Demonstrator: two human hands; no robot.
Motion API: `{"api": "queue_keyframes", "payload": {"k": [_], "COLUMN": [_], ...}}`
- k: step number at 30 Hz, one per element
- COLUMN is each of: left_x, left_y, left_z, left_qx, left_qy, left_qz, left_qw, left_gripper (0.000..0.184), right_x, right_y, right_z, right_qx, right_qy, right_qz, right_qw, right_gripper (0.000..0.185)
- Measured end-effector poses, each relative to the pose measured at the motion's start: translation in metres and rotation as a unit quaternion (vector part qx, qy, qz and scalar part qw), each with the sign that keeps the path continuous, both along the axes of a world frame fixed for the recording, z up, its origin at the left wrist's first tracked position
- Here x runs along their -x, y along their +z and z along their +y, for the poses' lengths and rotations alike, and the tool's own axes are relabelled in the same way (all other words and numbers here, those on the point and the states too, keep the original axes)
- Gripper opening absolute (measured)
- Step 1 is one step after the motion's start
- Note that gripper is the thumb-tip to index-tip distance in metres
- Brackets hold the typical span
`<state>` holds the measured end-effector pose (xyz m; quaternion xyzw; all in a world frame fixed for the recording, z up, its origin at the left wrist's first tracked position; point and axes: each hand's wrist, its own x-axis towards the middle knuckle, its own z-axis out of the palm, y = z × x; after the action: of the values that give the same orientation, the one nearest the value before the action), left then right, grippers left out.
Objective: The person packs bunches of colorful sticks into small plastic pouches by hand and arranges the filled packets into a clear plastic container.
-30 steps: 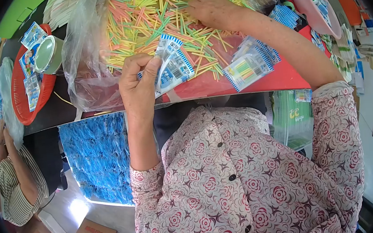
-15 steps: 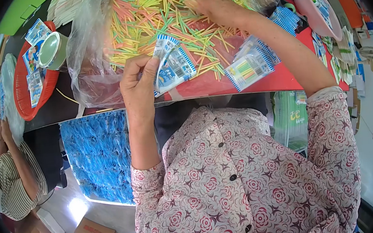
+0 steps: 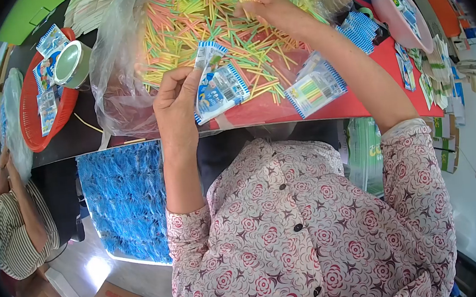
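My left hand point(image 3: 177, 100) pinches the edge of a small blue-and-white printed packet point(image 3: 221, 93) at the near side of the table. Over the far part of a large pile of pastel candy sticks point(image 3: 197, 20), my right hand point(image 3: 270, 8) is closed on a few yellow and pink sticks point(image 3: 249, 1). The pile lies on a spread clear plastic bag point(image 3: 119, 74). Under my right forearm, several filled packets point(image 3: 317, 90) overlap on the red surface, with coloured sticks showing through the top one's window.
At the left, a red basket point(image 3: 32, 119) holds packets and a pale green cup point(image 3: 72, 64). A pink basin point(image 3: 400, 15) with packets stands at the right, beside more blue packets point(image 3: 359, 31). Below the table edge is a blue stack point(image 3: 123, 202). Another person's arms point(image 3: 21, 192) show far left.
My right hand has lifted slightly from the pile, and sticks now show upright in its fingers. The packet in my left hand has turned a little, its front facing up more.
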<state>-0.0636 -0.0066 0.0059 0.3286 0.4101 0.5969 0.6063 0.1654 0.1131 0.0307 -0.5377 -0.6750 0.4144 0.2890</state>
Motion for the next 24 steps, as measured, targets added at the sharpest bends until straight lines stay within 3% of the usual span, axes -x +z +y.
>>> {"api": "queue_keyframes", "payload": {"k": [3,6,7,10,15,18,21,23,24], "left_x": [0.0,-0.001,-0.001,0.0,0.003,0.002,0.0,-0.003,-0.003], "left_y": [0.001,0.0,0.0,-0.001,0.0,0.0,-0.005,-0.009,-0.01], "left_z": [0.001,0.003,0.005,0.007,0.005,0.005,0.005,0.007,0.008], "left_qx": [-0.022,-0.043,-0.055,-0.058,-0.026,-0.023,-0.026,-0.087,-0.117], "left_qy": [0.0,0.011,0.022,0.032,0.018,-0.001,-0.016,-0.013,-0.011], "left_qz": [-0.006,-0.015,-0.021,-0.039,-0.084,-0.094,-0.095,-0.068,-0.053], "left_qw": [1.0,0.999,0.998,0.997,0.996,0.995,0.995,0.994,0.992], "left_gripper": [0.004,0.004,0.004,0.005,0.006,0.006,0.007,0.008,0.009], "right_x": [0.006,0.014,0.016,0.02,0.015,0.014,0.013,0.017,0.02], "right_y": [-0.007,-0.014,-0.019,-0.038,-0.019,-0.014,-0.005,0.011,0.021], "right_z": [-0.001,0.0,0.0,0.002,0.005,0.005,0.004,-0.003,-0.011], "right_qx": [-0.041,-0.043,-0.044,-0.169,-0.117,-0.074,-0.084,-0.089,-0.044], "right_qy": [-0.022,-0.056,-0.057,-0.003,-0.029,-0.056,-0.056,-0.055,-0.097], "right_qz": [0.035,0.207,0.208,0.026,-0.1,0.082,0.09,0.094,0.223], "right_qw": [0.998,0.976,0.976,0.985,0.988,0.992,0.991,0.99,0.969], "right_gripper": [0.024,0.025,0.025,0.026,0.03,0.029,0.023,0.021,0.021]}}
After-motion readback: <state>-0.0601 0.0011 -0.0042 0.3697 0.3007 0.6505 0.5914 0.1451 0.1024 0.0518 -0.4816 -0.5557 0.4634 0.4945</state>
